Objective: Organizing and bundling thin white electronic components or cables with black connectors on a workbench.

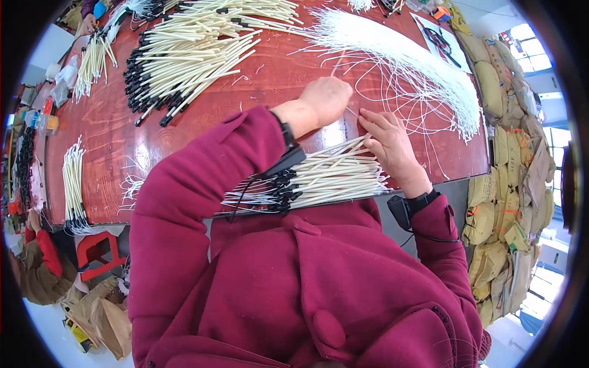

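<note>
From the left I see finished cream tubes with black ends in a small bundle (73,184), a big heap (190,55), and a batch (325,178) by my chest, while the white strands (405,61) on the right look unused. My left hand (325,98) is fisted around one thin tube (339,62); my right hand (389,144) lies flat and relaxed on the batch. I cannot make out the tube's lower end, and the table's (270,80) far edge is cut off.

head camera, steeply downward, close, perhaps tilted

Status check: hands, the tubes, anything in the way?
Left hand closed, pinching one thin cream tube. Right hand resting on cream tube bundle at table edge. Loose white wires lie just beyond both hands.
</note>
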`<state>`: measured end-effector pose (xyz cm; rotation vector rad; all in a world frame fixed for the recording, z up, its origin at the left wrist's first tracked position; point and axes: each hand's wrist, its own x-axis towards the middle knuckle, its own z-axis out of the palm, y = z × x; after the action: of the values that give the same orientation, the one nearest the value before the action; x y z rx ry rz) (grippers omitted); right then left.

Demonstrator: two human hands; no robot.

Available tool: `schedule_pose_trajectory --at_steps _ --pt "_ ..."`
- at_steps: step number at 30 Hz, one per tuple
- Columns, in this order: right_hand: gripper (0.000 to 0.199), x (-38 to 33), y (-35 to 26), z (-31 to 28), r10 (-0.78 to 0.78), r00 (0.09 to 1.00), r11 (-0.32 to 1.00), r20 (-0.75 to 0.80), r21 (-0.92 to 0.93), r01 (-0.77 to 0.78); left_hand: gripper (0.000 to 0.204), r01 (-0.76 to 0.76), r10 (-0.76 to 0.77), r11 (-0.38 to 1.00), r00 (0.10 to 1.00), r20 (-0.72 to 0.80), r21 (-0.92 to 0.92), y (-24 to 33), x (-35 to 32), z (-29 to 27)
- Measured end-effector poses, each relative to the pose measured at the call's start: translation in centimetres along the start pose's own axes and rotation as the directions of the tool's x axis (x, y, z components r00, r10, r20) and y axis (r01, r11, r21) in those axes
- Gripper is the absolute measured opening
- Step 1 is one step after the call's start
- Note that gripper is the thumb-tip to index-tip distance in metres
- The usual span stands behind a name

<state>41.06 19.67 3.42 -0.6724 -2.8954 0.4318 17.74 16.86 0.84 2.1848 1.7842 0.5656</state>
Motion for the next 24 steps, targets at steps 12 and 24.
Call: schedule_pose_trajectory --at_steps 12,24 --pt "0.053 0.1 3.2 -0.1 0.036 0.996 0.999 -0.075 -0.014 -0.038 0.020 0.397 -0.440 0.893 0.869 -0.226 -0.213 -7.7 -16.3 -7.2" --pt "0.056 0.2 4.0 0.6 -0.018 0.998 1.000 -0.065 0.004 0.018 0.024 0.586 -0.575 0.810 0.803 -0.154 0.028 -6.5 -18.4 -8.8"
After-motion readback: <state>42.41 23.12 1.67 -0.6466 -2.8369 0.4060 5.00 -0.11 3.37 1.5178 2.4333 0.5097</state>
